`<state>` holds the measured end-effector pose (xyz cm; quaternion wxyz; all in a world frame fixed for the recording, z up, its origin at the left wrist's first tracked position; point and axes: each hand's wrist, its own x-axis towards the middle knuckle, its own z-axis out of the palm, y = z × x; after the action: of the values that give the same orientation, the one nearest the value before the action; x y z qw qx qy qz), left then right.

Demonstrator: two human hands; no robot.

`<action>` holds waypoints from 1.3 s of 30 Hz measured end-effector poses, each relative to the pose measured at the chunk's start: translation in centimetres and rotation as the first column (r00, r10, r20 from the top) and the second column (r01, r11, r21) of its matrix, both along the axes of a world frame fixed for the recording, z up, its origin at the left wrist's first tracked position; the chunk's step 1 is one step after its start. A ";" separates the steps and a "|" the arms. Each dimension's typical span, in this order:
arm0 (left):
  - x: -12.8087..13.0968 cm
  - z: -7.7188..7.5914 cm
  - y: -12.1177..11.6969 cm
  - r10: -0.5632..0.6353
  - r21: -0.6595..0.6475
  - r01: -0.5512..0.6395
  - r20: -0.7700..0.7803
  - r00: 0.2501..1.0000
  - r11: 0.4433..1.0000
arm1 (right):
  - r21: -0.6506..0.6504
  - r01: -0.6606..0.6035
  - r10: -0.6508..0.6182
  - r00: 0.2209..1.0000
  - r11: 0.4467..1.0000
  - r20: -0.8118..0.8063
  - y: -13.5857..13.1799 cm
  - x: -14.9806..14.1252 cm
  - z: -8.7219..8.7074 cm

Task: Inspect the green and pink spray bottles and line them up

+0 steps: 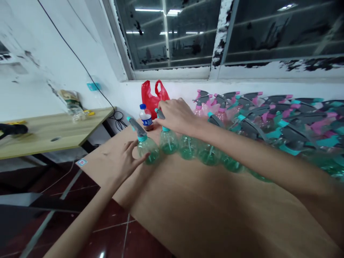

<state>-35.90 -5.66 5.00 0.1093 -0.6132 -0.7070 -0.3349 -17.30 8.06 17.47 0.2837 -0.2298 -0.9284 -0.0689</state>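
Near the surface's [174, 200] left edge, the left hand [123, 161] cups the side of the end green bottle [152, 147], thumb and fingers spread, perhaps to steady its round body; whether they press, I cannot tell. The right hand's [176, 113] grip looks closed on the sprayer head [159, 113] of the second green bottle [168, 144], likely because that narrow top suits fingers. Both bottles stand back from the near edge
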 end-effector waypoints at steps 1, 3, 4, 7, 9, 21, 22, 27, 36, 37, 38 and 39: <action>-0.6 -0.1 0.7 0.017 0.006 -0.017 0.007 1.000 1.000 | -0.003 0.025 -0.025 1.000 1.000 0.006 0.4 -0.7 -0.2; -1.8 -0.3 2.0 0.044 0.021 -0.045 0.028 0.999 0.999 | -0.004 0.047 -0.047 0.999 0.999 0.016 0.9 -1.7 -0.7; -2.3 -0.4 2.6 0.052 0.027 -0.053 0.041 0.998 0.998 | -0.004 0.044 -0.044 0.999 0.999 0.021 1.1 -2.1 -0.9; -3.2 -0.6 4.2 0.054 0.032 -0.057 0.066 0.996 0.998 | 0.006 0.022 -0.022 0.999 1.000 0.040 1.4 -2.4 -1.2; -3.4 -0.7 5.1 0.051 0.031 -0.053 0.075 0.996 0.998 | 0.010 0.006 -0.007 0.999 1.000 0.049 1.4 -2.4 -1.2; -2.0 0.8 7.0 0.010 -0.044 -0.007 0.069 0.998 0.999 | -0.006 -0.093 0.094 0.993 0.996 0.076 -0.3 -1.3 -1.6; -1.9 1.0 7.0 0.012 -0.050 -0.009 0.069 0.998 0.999 | -0.003 -0.108 0.108 0.991 0.994 0.078 -0.9 -0.9 -1.7; -0.7 1.8 5.2 0.046 -0.025 -0.044 0.100 0.994 0.999 | 0.010 -0.174 0.172 0.980 0.985 0.096 -4.6 3.9 -2.0; 12.6 0.3 -3.0 -0.256 -0.088 0.277 0.195 0.947 0.957 | 0.050 -0.066 0.058 0.989 0.997 0.137 -9.0 18.4 -2.8; 14.8 0.1 -3.3 -0.324 -0.161 0.362 0.220 0.920 0.918 | 0.075 -0.037 0.028 0.992 0.997 0.124 -9.2 19.7 -2.9; 17.1 -0.1 -3.3 -0.404 -0.229 0.456 0.242 0.882 0.860 | 0.095 -0.012 0.002 0.994 0.995 0.107 -9.4 20.8 -3.1; 19.3 -0.3 -3.2 -0.475 -0.286 0.537 0.259 0.841 0.794 | 0.113 0.012 -0.021 0.996 0.994 0.086 -9.5 21.9 -3.3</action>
<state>-16.61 -8.81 4.65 -0.1567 -0.7580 -0.5709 -0.2737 4.57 -1.43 14.15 0.2549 -0.2179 -0.9326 -0.1333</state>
